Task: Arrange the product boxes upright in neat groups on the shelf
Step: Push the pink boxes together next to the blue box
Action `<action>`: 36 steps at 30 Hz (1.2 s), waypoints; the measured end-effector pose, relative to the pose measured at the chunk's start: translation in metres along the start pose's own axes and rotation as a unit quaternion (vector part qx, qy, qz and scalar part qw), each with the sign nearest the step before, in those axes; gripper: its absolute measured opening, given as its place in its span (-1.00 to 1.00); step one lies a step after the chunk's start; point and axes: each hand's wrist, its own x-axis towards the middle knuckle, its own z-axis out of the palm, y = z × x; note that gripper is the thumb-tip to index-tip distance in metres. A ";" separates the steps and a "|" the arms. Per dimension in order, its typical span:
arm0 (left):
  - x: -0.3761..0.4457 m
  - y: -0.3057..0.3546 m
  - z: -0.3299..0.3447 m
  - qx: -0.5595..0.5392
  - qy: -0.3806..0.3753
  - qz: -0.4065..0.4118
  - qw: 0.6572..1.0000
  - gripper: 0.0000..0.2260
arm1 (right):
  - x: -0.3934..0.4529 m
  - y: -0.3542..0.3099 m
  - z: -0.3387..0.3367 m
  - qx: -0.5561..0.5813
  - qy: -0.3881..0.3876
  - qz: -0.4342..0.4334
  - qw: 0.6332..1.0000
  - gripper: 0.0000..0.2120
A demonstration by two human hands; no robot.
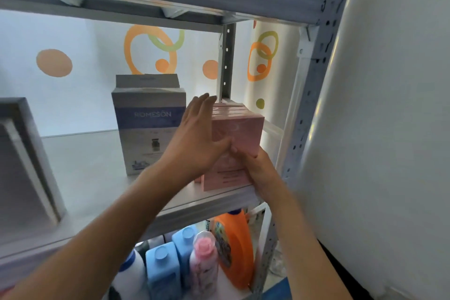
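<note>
Several pink product boxes (241,129) stand upright in a tight row at the right end of the grey shelf (97,173), against the rear post. My left hand (197,139) lies flat with straight fingers against the row's left side. My right hand (253,163) grips the front pink box at its lower right corner, fingers curled round the edge. Just left of the pink row stands a taller grey and blue box (148,126) marked ROMESON, with another like it behind.
A large grey box (22,165) stands at the shelf's left end. Below sit an orange detergent jug (235,248), blue bottles (163,270), a pink bottle (204,263) and a white one. A metal upright (314,75) and a white wall close the right side.
</note>
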 end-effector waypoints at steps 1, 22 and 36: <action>-0.007 -0.003 0.003 -0.031 0.024 -0.014 0.999 -0.21 | 0.000 0.000 0.000 0.000 0.001 -0.001 1.000 -0.39; -0.037 -0.056 0.067 -0.154 0.001 -0.099 0.983 -0.09 | -0.010 -0.011 0.008 -0.094 0.040 -0.011 0.995 -0.34; -0.015 -0.061 0.079 -0.158 -0.003 -0.109 0.981 -0.22 | -0.006 -0.013 0.007 -0.100 0.052 0.010 0.994 -0.32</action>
